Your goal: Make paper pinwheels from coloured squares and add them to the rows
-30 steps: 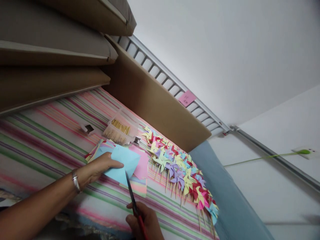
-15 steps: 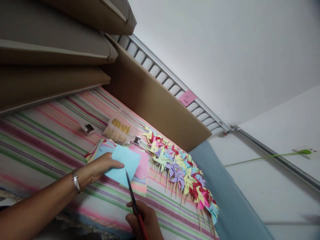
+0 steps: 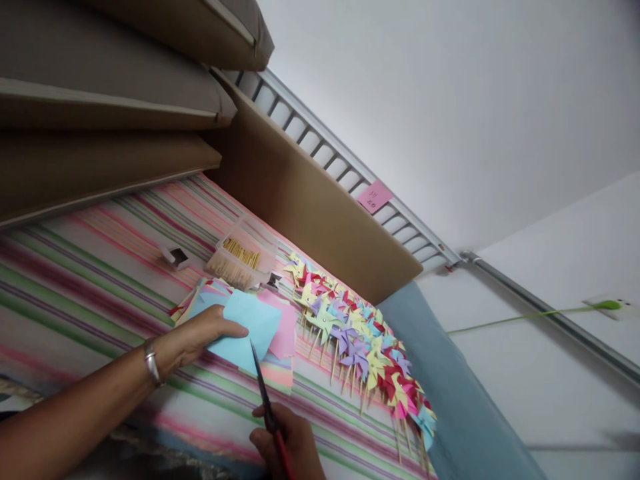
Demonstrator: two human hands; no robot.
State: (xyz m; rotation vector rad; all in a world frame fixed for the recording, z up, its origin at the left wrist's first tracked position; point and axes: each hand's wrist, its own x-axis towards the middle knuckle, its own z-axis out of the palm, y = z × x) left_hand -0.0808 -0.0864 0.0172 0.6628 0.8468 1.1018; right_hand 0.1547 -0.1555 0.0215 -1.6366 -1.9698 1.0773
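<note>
My left hand [image 3: 213, 331] grips a light blue paper square [image 3: 257, 317] by its left side, thumb on top and the other fingers hidden beneath. In my right hand [image 3: 293, 437] are scissors with red handles [image 3: 283, 453]; their dark blades [image 3: 260, 380] point up at the blue paper, the tip over its lower part. Pink paper [image 3: 283, 323] and peach paper [image 3: 277, 378] lie beneath and beside the blue square. More coloured paper [image 3: 196, 300] is stacked behind my left hand.
Many paper pinwheels on sticks [image 3: 355, 333] lie to the right. A clear box [image 3: 240, 257] of small sticks and a small open box [image 3: 176, 257] sit behind the papers on the striped cloth [image 3: 100, 280]. A brown board [image 3: 320, 220] stands beyond.
The scissors and my right hand have shifted very slightly left. My left hand keeps its hold on the blue paper, almost unmoved.
</note>
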